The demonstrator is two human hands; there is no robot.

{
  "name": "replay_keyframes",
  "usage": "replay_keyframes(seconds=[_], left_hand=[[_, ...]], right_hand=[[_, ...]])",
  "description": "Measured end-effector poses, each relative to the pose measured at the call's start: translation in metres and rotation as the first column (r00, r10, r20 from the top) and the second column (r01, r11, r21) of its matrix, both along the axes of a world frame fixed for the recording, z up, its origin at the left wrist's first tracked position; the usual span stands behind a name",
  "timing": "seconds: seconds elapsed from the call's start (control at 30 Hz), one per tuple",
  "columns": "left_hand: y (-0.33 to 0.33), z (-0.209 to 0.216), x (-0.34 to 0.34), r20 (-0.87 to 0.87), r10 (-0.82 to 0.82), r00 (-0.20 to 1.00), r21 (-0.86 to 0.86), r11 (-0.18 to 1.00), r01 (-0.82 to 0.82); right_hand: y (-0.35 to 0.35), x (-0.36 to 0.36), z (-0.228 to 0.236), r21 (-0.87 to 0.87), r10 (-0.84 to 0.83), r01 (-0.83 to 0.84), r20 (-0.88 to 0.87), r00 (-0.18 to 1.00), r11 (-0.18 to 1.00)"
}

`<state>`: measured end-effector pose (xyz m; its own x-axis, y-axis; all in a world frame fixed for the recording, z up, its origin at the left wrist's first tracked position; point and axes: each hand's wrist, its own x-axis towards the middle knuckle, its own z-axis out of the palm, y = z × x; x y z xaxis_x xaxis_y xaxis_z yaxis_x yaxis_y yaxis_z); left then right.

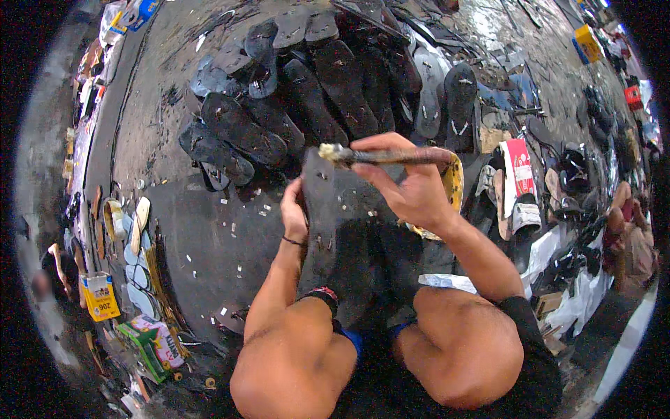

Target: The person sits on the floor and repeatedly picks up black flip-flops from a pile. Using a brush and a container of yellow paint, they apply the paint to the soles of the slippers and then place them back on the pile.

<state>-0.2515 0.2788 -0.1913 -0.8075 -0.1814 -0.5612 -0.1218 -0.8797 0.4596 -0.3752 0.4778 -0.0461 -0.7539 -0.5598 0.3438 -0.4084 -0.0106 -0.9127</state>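
My left hand is closed on the left edge of a dark sandal sole, which stands lengthwise in front of my knees. In my right hand is a brush with a dark, stained handle, pinched between fingers and thumb and lying nearly level. Its pale, clotted tip is at the far end of the sole; whether it touches, I cannot tell. Partly hidden behind my right hand is a yellowish, smeared container.
Beyond my hands lies a heap of dark sandal soles. Small pale scraps dot the dark floor mat. To the left are a yellow and white box and a green box. At right are a red and white package and clear plastic sheeting.
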Motion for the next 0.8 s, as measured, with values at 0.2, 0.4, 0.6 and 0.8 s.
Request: replay_keyframes(seconds=[0.2, 0.4, 0.6, 0.8], left_hand=[[-0.014, 0.058, -0.012, -0.23, -0.158, 0.96, -0.494, 0.869, 0.025], [0.027, 0.096, -0.013, -0.087, 0.014, 0.996, -0.377, 0.925, -0.046], [-0.005, 0.093, -0.004, -0.446, -0.048, 0.894, -0.067, 0.998, 0.02], [0.042, 0.106, -0.013, -0.175, -0.043, 0.984, -0.203, 0.979, 0.006]], right_hand=[[-0.023, 0.021, 0.002, -0.013, 0.153, -0.159, -0.192, 0.969, 0.987], [-0.023, -0.064, 0.014, 0.246, -0.143, 0.17, -0.126, 0.982, 0.954], [-0.013, 0.021, 0.012, -0.084, -0.039, 0.026, -0.158, 0.987, 0.996], [-0.02, -0.056, 0.021, 0.2, -0.224, 0.247, -0.131, 0.966, 0.948]])
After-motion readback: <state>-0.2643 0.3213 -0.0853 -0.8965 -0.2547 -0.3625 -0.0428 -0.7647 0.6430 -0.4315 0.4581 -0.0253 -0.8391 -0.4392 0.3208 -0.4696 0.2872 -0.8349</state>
